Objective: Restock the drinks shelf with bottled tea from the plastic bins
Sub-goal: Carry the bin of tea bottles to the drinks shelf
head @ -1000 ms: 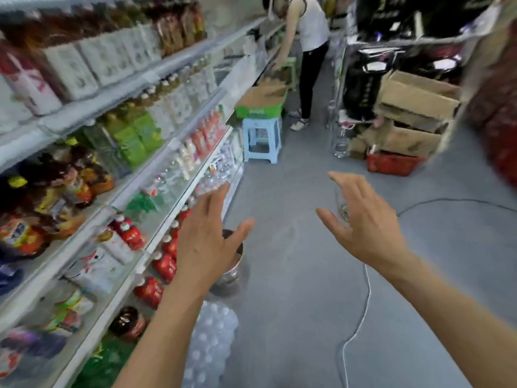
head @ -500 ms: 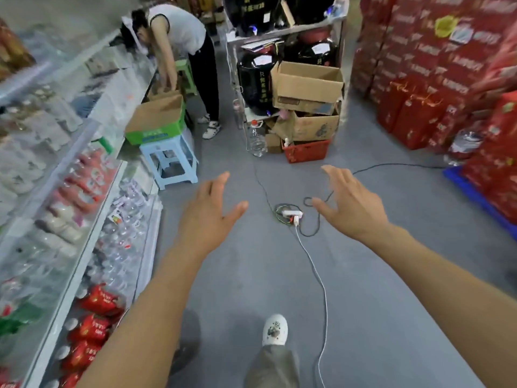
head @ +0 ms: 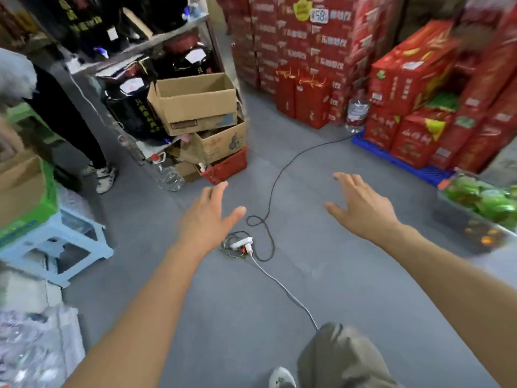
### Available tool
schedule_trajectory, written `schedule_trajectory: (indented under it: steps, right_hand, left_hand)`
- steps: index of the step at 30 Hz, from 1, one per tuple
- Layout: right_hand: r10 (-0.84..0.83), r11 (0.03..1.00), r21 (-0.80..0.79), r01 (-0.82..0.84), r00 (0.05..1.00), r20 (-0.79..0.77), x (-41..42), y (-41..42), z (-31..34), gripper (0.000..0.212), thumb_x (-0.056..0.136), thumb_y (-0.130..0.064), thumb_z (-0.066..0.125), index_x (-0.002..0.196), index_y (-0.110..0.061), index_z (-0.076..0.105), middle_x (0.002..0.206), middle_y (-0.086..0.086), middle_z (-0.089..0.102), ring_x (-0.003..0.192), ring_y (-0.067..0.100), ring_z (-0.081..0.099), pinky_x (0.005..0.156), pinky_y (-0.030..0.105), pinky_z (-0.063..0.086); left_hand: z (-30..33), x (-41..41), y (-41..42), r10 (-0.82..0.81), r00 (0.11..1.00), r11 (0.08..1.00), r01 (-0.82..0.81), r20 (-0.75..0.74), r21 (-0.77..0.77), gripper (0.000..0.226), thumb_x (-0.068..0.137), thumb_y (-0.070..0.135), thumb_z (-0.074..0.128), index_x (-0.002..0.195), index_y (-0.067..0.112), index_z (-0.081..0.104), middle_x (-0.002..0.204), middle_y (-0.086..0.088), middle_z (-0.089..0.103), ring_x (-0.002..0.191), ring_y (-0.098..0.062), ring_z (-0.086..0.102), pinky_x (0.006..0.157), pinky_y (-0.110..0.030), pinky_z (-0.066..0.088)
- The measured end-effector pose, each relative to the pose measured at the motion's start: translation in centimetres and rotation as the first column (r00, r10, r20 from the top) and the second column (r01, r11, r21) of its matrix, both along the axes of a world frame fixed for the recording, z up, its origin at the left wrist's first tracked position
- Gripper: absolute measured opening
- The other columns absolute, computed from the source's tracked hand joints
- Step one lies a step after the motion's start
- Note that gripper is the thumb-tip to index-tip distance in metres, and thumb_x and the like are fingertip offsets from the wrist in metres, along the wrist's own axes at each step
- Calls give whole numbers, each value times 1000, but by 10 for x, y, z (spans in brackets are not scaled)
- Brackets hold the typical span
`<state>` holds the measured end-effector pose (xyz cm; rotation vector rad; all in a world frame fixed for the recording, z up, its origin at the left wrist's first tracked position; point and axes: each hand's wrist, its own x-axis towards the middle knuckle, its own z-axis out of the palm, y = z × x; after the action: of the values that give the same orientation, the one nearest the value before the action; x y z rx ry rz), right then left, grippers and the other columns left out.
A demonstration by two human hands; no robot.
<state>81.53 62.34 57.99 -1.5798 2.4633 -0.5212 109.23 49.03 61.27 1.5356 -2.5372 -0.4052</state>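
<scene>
My left hand (head: 207, 217) and my right hand (head: 361, 208) reach out over the grey floor, both with fingers apart and holding nothing. At the right edge sits a clear plastic bin (head: 458, 222) filled with green-topped bottles (head: 481, 197), blurred; it lies right of my right hand and apart from it. The drinks shelf shows only as a blurred corner with bottles (head: 30, 345) at the bottom left.
A power strip (head: 242, 243) with a black cable (head: 274, 180) and a white cable (head: 282, 287) lies on the floor under my hands. Cardboard boxes (head: 195, 102) over a red basket (head: 226, 166), red cartons (head: 405, 107), a blue stool (head: 56, 247), and a person's legs (head: 72, 135) stand around.
The view has swung right, away from the shelf toward the stacked red cartons. The bin of green bottles has come into view at the right. Both hands stay spread and hold nothing.
</scene>
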Motion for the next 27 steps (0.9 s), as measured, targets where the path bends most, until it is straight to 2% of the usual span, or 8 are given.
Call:
schedule_trajectory:
  steps: [5, 8, 12, 14, 18, 22, 27]
  right_hand:
    - [-176, 984, 45, 175, 984, 25, -90, -2, -12, 64, 93, -47, 55, 146, -22, 30, 138, 4, 44, 121, 28, 50, 71, 36, 39]
    - [-258, 964, 70, 256, 966, 15, -156, 1, -18, 65, 92, -48, 57, 146, -23, 31, 139, 6, 44, 123, 30, 50, 77, 40, 44]
    - [-334, 937, 107, 331, 942, 11, -262, 14, -26, 65, 91, -45, 58, 146, -21, 32, 135, 8, 47, 121, 31, 53, 81, 42, 49]
    - [-401, 910, 127, 394, 916, 30, -318, 26, -30, 63, 91, -44, 59, 144, -20, 35, 137, 9, 47, 122, 31, 52, 84, 42, 50]
    - [-514, 851, 159, 500, 856, 56, -425, 52, -36, 54, 91, -41, 59, 138, -19, 41, 135, 10, 50, 122, 31, 52, 88, 42, 48]
    - [-583, 800, 216, 560, 810, 61, -509, 72, -42, 54, 93, -40, 58, 140, -19, 41, 137, 11, 49, 120, 33, 53, 85, 41, 46]
    - [-680, 718, 292, 632, 727, 98, -604, 96, -56, 53, 95, -43, 55, 140, -18, 43, 139, 8, 47, 121, 32, 52, 92, 47, 49]
  left_hand:
    - [-12, -102, -40, -125, 992, 990, 126, -24, 65, 71, 96, 57, 51, 154, 24, 28, 147, -5, 40, 135, -27, 43, 100, -46, 43]
    - [-23, -176, -59, -199, 979, 975, 201, -39, 91, 72, 96, 56, 52, 155, 23, 27, 147, -6, 40, 137, -26, 41, 104, -47, 42]
    - [-45, -298, -78, -248, 968, 957, 252, -48, 145, 71, 96, 57, 52, 154, 26, 27, 145, -2, 41, 135, -24, 44, 99, -43, 43]
    - [-55, -367, -81, -255, 966, 943, 258, -42, 210, 72, 95, 58, 52, 155, 28, 26, 149, -1, 39, 136, -24, 44, 101, -43, 42]
    - [-72, -502, -73, -293, 945, 891, 324, -143, 318, 72, 95, 53, 57, 154, 23, 29, 150, -6, 41, 135, -27, 46, 110, -46, 38]
    - [-85, -607, -61, -372, 918, 843, 396, -138, 364, 70, 93, 56, 57, 151, 25, 34, 142, -3, 46, 129, -24, 52, 106, -48, 43]
    - [-101, -733, -58, -496, 864, 782, 489, -88, 387, 60, 95, 53, 57, 145, 21, 44, 131, -5, 52, 121, -25, 54, 103, -44, 45]
